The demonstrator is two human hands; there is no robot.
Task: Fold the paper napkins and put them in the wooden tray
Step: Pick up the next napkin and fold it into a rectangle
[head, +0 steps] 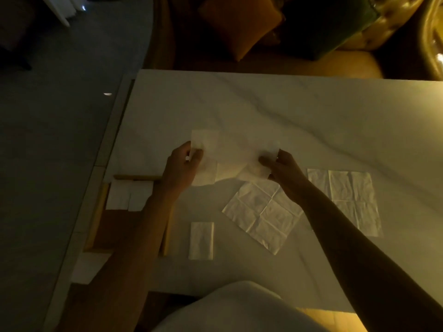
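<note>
I hold a white paper napkin [233, 155] spread above the middle of the table. My left hand [183, 167] pinches its left edge and my right hand [284, 167] pinches its right edge. Below it an unfolded napkin [261, 215] lies flat at an angle, and another unfolded napkin [347, 200] lies to the right. A folded napkin [201, 240] rests on the table beside the wooden tray [98, 219] at the left edge. Two folded napkins [128, 195] sit at the tray's far end. My left forearm crosses over the tray.
The white marble table [287, 111] stretches far and right of my hands. A white paper [88, 267] lies near the tray's close end at the table's left edge. A sofa with an orange cushion [239, 27] stands beyond the table. The room is dim.
</note>
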